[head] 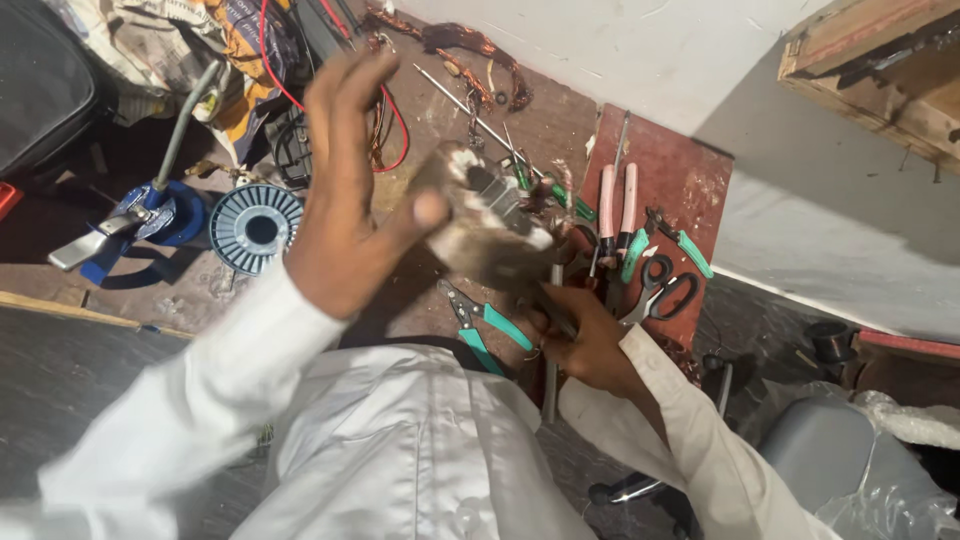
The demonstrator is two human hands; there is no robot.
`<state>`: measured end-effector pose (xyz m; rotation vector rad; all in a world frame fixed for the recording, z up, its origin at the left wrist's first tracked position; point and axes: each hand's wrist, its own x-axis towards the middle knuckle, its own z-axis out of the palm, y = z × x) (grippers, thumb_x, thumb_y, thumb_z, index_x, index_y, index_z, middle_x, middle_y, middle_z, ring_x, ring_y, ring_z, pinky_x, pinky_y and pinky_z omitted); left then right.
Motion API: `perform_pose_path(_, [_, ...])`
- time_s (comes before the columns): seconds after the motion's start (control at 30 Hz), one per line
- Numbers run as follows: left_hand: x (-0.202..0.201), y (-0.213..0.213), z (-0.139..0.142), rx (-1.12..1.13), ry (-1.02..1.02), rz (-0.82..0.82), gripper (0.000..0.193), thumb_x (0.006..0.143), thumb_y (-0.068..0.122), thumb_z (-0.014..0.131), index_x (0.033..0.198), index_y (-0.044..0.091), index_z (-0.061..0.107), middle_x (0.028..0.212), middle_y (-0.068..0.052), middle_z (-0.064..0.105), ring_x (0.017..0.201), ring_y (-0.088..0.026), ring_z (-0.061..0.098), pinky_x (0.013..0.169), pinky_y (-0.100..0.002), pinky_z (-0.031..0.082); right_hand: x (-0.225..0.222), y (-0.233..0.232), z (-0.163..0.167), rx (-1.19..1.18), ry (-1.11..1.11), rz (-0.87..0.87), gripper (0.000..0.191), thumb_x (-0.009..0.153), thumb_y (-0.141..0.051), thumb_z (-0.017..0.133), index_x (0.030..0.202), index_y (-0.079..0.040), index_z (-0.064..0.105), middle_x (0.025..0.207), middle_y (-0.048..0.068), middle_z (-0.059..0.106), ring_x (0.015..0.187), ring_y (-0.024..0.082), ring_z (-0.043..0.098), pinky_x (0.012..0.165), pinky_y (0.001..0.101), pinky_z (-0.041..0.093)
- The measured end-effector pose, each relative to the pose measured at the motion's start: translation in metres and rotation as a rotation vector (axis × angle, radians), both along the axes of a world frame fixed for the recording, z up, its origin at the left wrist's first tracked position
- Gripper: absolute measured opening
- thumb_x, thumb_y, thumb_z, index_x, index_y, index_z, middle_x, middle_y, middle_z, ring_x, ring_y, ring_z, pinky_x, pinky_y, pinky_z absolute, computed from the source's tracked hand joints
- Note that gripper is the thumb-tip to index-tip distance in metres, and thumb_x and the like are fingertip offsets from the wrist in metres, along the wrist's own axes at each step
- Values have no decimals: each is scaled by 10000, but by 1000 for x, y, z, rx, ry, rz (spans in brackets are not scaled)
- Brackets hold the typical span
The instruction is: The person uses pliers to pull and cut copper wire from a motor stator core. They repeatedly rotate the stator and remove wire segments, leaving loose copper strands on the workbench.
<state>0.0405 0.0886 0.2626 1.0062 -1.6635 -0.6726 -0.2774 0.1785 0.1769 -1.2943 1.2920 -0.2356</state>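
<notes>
1. Motor part [487,222]: blurred, grey-brown, grimy, with a pale metal core and reddish copper winding at its right end. Held up above the desk [560,120], between both hands.
2. Left hand [345,205]: fingers spread open, thumb tip pressed against the part's left side; not clamped round it.
3. Right hand [580,335]: closed on the part's lower right end from beneath.
4. Just below the part: green-handled pliers [490,325] on the desk.
5. Right, on a red board [690,170]: pink-handled pliers [615,205], black scissors [665,288].
6. Left: grey wire spool [255,228], blue stand [150,215].
</notes>
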Motion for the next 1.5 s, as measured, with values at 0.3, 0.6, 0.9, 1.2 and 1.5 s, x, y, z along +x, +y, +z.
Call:
perform_pose_path(0.3, [1, -56, 30, -602, -17, -709, 532, 896, 463, 832, 1090, 10, 631, 1113, -152, 660, 1004, -299, 687, 826, -386, 553, 15, -9, 45, 126, -174, 119, 654, 823, -178, 784, 1361, -134, 414, 1178, -11, 647, 1101, 95, 626, 915, 263, 509])
perform_pose_path(0.6, [-19, -23, -11, -152, 86, -268, 569, 856, 346, 868, 1212, 0, 591, 1026, -111, 615, 868, -212, 650, 770, -303, 493, 23, -31, 48, -7, 148, 112, 242, 820, -168, 759, 784, -58, 547, 675, -27, 492, 657, 69, 446, 574, 315, 407])
perform_pose_path(0.9, [-36, 4, -39, 131, 199, -54, 498, 861, 235, 892, 1179, 6, 584, 1013, -98, 643, 877, -183, 669, 825, -306, 522, 28, -38, 29, -89, 402, 132, 148, 850, -164, 663, 850, -23, 620, 620, 120, 567, 592, 168, 518, 596, 378, 461])
perform_pose_path(1.2, [-54, 11, -58, 257, 431, 92, 439, 894, 244, 851, 1153, 9, 585, 1041, -63, 704, 967, -140, 705, 872, -291, 557, 24, -42, 0, -205, 536, 130, 345, 802, -165, 689, 1142, -106, 667, 698, 155, 686, 634, 299, 684, 617, 406, 522])
perform_pose_path(1.5, [-56, -9, -99, 486, 868, 291, 423, 936, 394, 793, 1122, 30, 684, 1013, -26, 689, 936, -117, 605, 876, -276, 497, 19, -70, -62, -714, 708, 156, 393, 688, -107, 749, 1065, -88, 639, 863, 170, 689, 780, 403, 686, 667, 498, 539])
